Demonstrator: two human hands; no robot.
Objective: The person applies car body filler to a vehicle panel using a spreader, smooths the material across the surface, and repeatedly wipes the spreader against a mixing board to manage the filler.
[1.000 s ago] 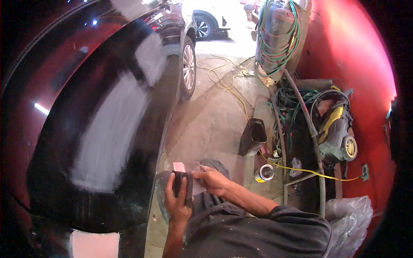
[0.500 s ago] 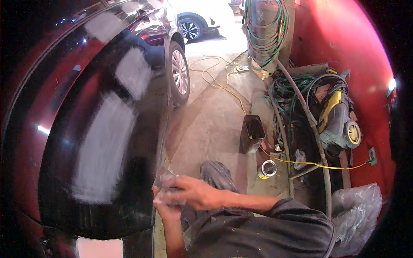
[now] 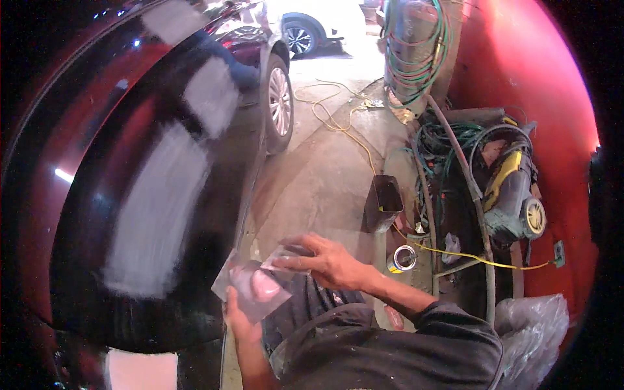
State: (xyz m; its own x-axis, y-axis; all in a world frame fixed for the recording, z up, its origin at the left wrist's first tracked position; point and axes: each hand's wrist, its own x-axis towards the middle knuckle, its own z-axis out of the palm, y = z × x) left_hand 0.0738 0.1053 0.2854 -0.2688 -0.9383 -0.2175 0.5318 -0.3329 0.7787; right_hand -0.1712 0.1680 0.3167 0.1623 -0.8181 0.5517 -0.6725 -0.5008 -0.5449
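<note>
My left hand (image 3: 242, 322) grips the lower edge of a flat, square plate (image 3: 242, 291) beside the car's edge. A pinkish, smooth blob of paste (image 3: 264, 286) sits on this plate. Just above and to the right, my right hand (image 3: 328, 262) is closed on a thin, flat spreader (image 3: 279, 255), partly blurred, close to the plate's upper corner. On the left stretches a glossy dark car panel (image 3: 84, 234) with a long, dull grey patch (image 3: 159, 211) and a smaller grey patch (image 3: 213, 91) beyond it.
An open dark bin (image 3: 383, 205) and an open can (image 3: 403, 259) stand on the floor to the right. A yellow cord (image 3: 478, 251) crosses a metal frame (image 3: 465, 172) near a yellow-and-black machine (image 3: 510, 188). Clear plastic sheeting (image 3: 530, 341) lies at lower right.
My hands, overlapping and blurred before, have come apart. The right hand moved up and right with the spreader, and the plate with its paste now shows. The view has shifted slightly.
</note>
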